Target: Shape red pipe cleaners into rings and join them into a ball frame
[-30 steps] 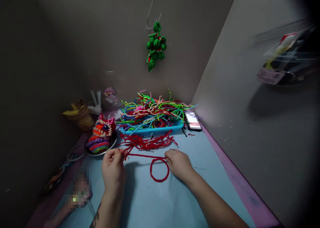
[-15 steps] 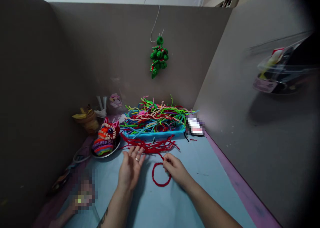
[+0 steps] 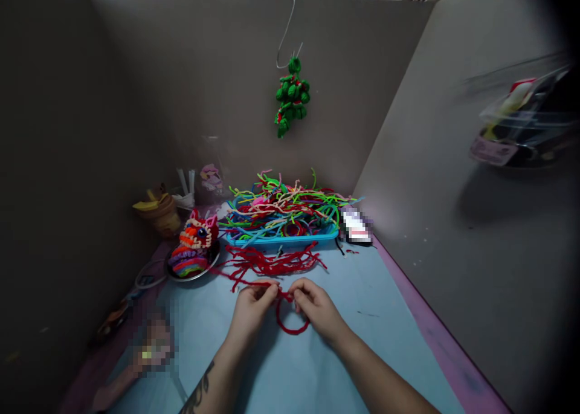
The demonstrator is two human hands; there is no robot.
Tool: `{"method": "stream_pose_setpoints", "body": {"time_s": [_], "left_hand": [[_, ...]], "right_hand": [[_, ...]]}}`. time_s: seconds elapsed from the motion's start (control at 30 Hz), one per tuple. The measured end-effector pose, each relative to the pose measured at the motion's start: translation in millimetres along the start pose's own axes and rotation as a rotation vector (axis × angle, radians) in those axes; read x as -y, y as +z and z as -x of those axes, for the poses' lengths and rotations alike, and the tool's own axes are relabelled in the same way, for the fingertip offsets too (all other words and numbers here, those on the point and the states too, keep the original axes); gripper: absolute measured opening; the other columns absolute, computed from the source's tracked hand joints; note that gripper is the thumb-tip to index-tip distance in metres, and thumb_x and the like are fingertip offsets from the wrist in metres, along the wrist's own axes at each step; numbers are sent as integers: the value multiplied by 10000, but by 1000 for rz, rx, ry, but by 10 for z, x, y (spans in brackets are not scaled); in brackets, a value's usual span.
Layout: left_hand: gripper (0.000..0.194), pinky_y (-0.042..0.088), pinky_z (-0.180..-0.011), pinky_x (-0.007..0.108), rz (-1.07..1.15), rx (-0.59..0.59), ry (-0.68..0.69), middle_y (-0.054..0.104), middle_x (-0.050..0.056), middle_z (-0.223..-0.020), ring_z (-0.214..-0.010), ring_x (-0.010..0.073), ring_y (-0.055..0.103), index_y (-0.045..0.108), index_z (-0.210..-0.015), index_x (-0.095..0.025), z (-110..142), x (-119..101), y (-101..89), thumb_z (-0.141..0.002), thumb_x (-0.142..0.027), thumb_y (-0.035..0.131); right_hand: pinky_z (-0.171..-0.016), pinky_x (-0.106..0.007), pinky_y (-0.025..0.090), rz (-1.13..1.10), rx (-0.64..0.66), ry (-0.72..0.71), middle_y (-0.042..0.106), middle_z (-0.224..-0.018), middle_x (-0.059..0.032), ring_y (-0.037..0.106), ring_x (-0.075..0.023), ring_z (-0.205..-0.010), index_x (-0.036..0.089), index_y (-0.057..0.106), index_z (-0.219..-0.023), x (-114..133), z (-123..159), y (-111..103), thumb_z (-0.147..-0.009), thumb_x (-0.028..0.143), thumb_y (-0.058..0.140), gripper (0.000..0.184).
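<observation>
In the head view, a red pipe cleaner ring (image 3: 292, 331) hangs between my two hands, just over the light blue table covering. My right hand (image 3: 318, 310) is closed in a pinch at the ring's upper right. Thumb and fingers of my left hand (image 3: 254, 307) pinch a red pipe cleaner strand (image 3: 244, 281) near the top of the ring. That strand's loose end runs out to the left. The join between strand and ring is partly hidden by my fingertips. Just beyond my hands lies a bunch of red pipe cleaners (image 3: 281, 261).
Behind the bunch stands a blue tray (image 3: 290, 241) heaped with colourful pipe cleaners. At left, a metal bowl (image 3: 193, 277) holds a colourful figure (image 3: 194, 245). A phone (image 3: 357, 226) lies at right. Grey partitions (image 3: 217, 51) surround the table; a green ornament (image 3: 292, 97) hangs from a wire.
My left hand, open and palm up before, has turned over, moved right and closed on the red strand by the ring. My right hand stays at the ring.
</observation>
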State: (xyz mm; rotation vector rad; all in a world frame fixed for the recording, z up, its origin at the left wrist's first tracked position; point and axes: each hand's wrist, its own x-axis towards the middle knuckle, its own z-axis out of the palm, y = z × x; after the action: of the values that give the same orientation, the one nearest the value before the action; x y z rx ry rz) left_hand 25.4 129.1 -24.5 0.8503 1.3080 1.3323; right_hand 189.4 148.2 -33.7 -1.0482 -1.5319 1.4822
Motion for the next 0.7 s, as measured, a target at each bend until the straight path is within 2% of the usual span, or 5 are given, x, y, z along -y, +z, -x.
{"method": "stream_pose_setpoints", "body": {"time_s": [0.13,0.23,0.37,0.47,0.7], "left_hand": [[340,457,-614,278,-46,-26,5,707,76,-671,-629,185,615,727,-778,-121,3,-25,-18,-629,-426,753],[310,456,-622,279,-93,-31,44,702,66,-666,-635,183,610,723,-767,-131,13,-54,-27,-642,-414,742],[287,444,-597,270,-109,17,57,691,56,-636,-613,180,600,723,-727,-140,34,-97,-10,-641,-414,737],[298,432,-578,260,-98,52,47,685,57,-612,-585,171,587,723,-700,-137,50,-125,10,-630,-425,741],[320,378,-512,243,-145,6,58,644,61,-554,-525,144,524,689,-569,-127,56,-126,20,-612,-440,743]], "right_hand": [[-576,-243,391,256,-121,-258,550,-757,-12,503,-136,-647,203,555,-821,15,67,28,-853,324,519,130],[-589,-245,401,390,-159,-336,574,-841,-29,515,-140,-669,205,575,-899,17,89,59,-807,227,563,95],[-611,-255,405,452,-190,-356,585,-784,-25,525,-151,-679,207,588,-835,29,71,78,-837,209,531,57],[-590,-252,387,434,-215,-320,563,-700,-9,510,-147,-648,205,559,-727,33,53,77,-835,210,516,117],[-552,-238,364,274,-154,-197,533,-664,5,485,-136,-617,197,542,-702,-2,34,88,-825,262,512,143]]}}
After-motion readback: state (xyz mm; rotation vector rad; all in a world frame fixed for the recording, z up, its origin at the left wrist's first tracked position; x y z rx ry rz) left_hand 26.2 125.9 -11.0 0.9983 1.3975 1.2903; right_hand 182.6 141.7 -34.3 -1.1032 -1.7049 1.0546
